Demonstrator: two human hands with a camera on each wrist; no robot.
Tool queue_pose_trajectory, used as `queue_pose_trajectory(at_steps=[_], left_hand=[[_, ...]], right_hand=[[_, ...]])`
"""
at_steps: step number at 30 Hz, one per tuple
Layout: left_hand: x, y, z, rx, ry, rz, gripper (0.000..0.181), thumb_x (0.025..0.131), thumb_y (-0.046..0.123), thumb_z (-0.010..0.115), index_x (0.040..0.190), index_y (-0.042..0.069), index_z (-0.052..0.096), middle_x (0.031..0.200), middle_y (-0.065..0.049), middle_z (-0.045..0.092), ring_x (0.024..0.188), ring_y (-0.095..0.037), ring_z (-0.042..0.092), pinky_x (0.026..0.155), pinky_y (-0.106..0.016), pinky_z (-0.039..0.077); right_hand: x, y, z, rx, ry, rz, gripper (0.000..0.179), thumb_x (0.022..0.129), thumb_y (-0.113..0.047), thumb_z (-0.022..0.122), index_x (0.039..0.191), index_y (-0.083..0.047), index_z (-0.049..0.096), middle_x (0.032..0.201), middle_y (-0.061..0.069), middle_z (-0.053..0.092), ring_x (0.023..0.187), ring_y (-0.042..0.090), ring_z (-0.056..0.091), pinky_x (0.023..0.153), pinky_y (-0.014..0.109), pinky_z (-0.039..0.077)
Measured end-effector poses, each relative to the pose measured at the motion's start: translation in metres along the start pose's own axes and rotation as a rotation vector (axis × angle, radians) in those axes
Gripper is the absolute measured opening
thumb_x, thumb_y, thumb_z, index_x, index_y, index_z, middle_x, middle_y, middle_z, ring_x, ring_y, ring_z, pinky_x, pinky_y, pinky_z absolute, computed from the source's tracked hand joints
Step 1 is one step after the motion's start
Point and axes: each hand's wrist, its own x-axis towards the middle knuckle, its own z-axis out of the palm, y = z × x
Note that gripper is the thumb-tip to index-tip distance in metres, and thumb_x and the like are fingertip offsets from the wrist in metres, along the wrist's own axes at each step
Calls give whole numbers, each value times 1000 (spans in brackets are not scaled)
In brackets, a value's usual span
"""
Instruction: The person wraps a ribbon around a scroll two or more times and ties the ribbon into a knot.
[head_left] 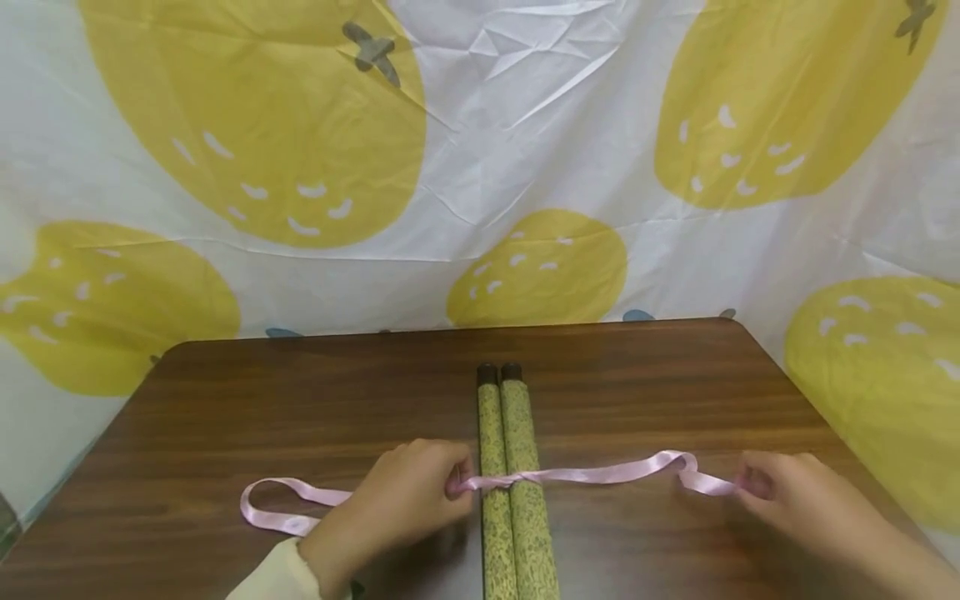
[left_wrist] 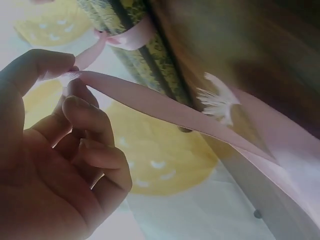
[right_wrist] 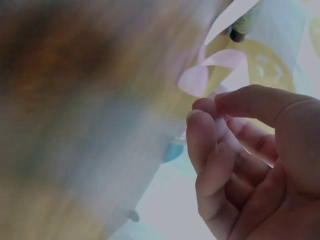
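Two long rolls (head_left: 517, 517) covered in yellow-green patterned fabric, with dark end caps, lie side by side on the table. A pink satin ribbon (head_left: 600, 475) is crossed over itself on top of them. Close to the rolls' left side, my left hand (head_left: 408, 492) pinches the ribbon between thumb and forefinger. Its loose length loops out to the left, and a frayed end (left_wrist: 220, 102) shows in the left wrist view. Well to the right, my right hand (head_left: 787, 492) pinches the other ribbon end, with a slack bend in the stretch between.
The brown wood-grain table (head_left: 337, 400) has rounded far corners. Behind it hangs a white cloth (head_left: 480, 167) printed with large yellow fruit, which also runs down along both sides.
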Motion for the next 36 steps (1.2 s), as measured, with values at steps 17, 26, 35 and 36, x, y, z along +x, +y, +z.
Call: queue_pose_trajectory(at_steps=[17,26,35,36], left_hand=[[21,28,3,-108,-42,13,16,78,18,71,71,26,58,62,16,49,56,-1,46,52,-23,39],[25,27,3,-136,-33,-1,15,82,20,73,73,25,63,66,16,54,60,0,49,56,-21,41],[26,28,1,-178,-11,13,10,85,22,76,78,24,70,70,18,62,60,3,50,58,-20,42],[26,28,0,-174,-10,15,10,85,22,76,78,24,70,70,18,62,60,3,49,58,-20,42]], right_hand=[[82,-64,-12,14,125,-104,4,92,-18,67,89,-16,69,70,-11,70,52,-1,51,52,27,44],[121,-98,0,61,138,-184,11,90,-5,68,99,-11,69,80,-1,73,53,4,56,51,25,44],[146,-135,20,108,76,-264,28,93,-10,69,119,-11,58,95,3,77,61,10,67,53,26,49],[147,-138,22,114,70,-269,29,93,-11,68,120,-11,57,95,2,77,56,6,62,52,25,47]])
